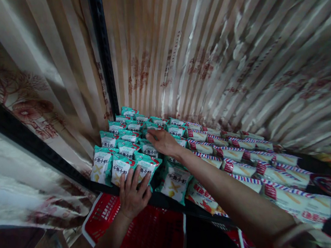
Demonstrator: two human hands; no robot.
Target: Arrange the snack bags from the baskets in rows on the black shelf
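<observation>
Teal-and-white snack bags point(128, 149) stand in close rows at the left end of a dark shelf. My left hand point(134, 194) lies against the front-row bags, fingers spread over the lower part of a teal snack bag point(146, 166). Farther back, my right hand point(164, 142) reaches in over the rows. Its fingers are bent and close together at the top of another teal snack bag point(151, 126), which the hand partly hides. One front bag point(175, 182) leans beneath my right forearm, set apart from its neighbours by a gap.
Rows of white snack bags with striped blue-and-red edges point(240, 153) fill the shelf to the right. A red-and-white bag point(202, 195) stands in front. Below hangs a red perforated basket point(150, 235). A dark upright post point(104, 55) and patterned curtains point(175, 51) close off the back.
</observation>
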